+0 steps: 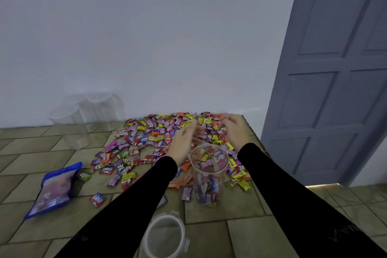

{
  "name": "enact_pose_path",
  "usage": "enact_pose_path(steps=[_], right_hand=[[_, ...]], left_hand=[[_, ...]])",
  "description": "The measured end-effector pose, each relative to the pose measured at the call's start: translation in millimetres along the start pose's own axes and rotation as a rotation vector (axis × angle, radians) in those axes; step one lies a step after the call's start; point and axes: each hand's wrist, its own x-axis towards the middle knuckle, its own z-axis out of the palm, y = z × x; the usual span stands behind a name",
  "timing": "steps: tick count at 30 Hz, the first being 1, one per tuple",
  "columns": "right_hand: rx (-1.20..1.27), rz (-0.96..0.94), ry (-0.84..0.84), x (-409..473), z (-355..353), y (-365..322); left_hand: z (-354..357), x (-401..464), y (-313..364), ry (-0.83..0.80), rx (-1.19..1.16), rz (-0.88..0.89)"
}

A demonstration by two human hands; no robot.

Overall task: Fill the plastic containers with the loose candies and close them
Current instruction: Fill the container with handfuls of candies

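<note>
Now: Hands Over the Candy Pile

Empty containers [83, 115] are standing far left by the wall. Both hands are hovering over the candies [146, 138], left hand [183, 142] and right hand [235, 130] relaxed, grasping nothing. Between the forearms, the part-filled container [208, 176] is standing upright, lidless.

The single head view looks forward and down from above the person's arms, close over both hands, toward the wall beyond them and the door to their right.

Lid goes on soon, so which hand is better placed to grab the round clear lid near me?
Probably left: the round clear plastic lid lies under the left forearm, while the right hand reaches over the candies beyond the tall jar.
</note>
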Motion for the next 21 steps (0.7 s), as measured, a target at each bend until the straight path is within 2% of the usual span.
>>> enact_pose_path(steps=[13, 21], right_hand=[[-0.461, 0.139, 0.035, 85, 0, 53], [-0.838, 0.113, 0.024, 140, 10, 73]], left_hand=[[6, 113, -21, -0.222, 0.618, 0.018], [9, 176, -47, -0.195, 0.800, -0.012]])
